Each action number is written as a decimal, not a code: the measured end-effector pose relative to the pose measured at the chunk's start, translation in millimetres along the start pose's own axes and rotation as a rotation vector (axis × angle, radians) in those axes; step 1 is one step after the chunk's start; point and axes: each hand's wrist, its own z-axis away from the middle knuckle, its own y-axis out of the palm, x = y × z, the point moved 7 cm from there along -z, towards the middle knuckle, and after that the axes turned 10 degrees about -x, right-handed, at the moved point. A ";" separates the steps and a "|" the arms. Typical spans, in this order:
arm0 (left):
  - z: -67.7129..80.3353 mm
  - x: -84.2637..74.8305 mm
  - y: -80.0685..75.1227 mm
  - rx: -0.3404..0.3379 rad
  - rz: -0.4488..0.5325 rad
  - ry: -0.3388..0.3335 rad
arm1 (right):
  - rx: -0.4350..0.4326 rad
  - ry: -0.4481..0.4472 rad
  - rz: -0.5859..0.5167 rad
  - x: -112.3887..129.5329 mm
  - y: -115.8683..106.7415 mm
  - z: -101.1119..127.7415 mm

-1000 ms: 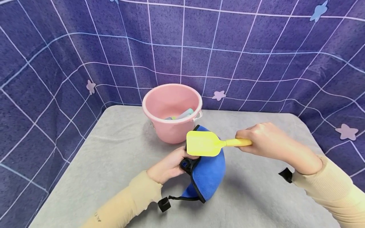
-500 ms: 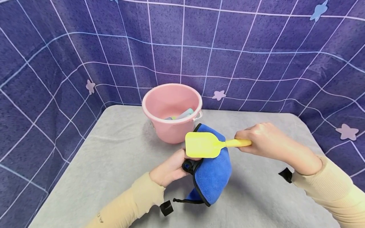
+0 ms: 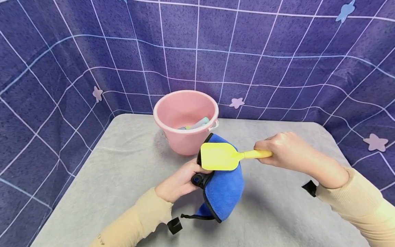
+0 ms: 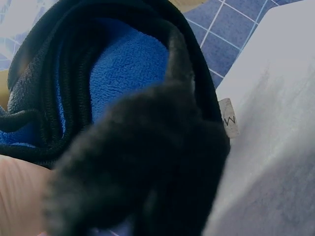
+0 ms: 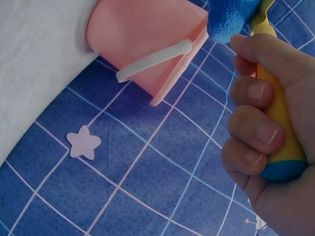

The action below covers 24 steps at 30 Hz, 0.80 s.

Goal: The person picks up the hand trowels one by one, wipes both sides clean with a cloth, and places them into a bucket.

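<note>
Presently the right hand (image 3: pixel 285 151) grips the yellow spade (image 3: pixel 220 156) against the blue cloth (image 3: pixel 223 190), bunched in the left hand (image 3: pixel 179 181) mid-table; wiping underway, next calls for turning the blade.

Makeshift recording set rather than a lived-in room, purple grid-patterned cloth backdrop (image 3: pixel 277 51) dotted with pale star cutouts (image 3: pixel 236 103) draped on three sides, small table under a grey cloth cover (image 3: pixel 123 161), pink toy bucket (image 3: pixel 185 137) at the back
</note>
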 end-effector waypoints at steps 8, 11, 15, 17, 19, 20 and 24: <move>4.2 -4.7 -4.5 0.003 -0.009 0.011 | -0.003 -0.003 0.009 -0.5 -2.2 0.7; 6.3 -6.8 -6.4 0.009 -0.010 0.018 | 0.000 0.001 0.014 -0.8 -2.8 0.9; 8.8 -8.8 -8.9 0.028 -0.006 0.023 | 0.000 0.006 0.028 -1.8 -3.9 1.3; 10.4 -9.8 -10.2 0.032 -0.006 0.021 | -0.002 0.003 0.033 -2.3 -4.5 1.7; 12.2 -10.7 -11.6 0.029 -0.007 0.018 | -0.004 -0.004 0.033 -2.5 -5.0 2.1; 13.2 -11.2 -12.3 0.029 -0.008 0.016 | -0.004 -0.006 0.032 -2.7 -5.2 2.3; 17.7 -13.0 -16.3 0.010 -0.017 0.008 | -0.001 -0.009 0.032 -3.2 -5.6 3.7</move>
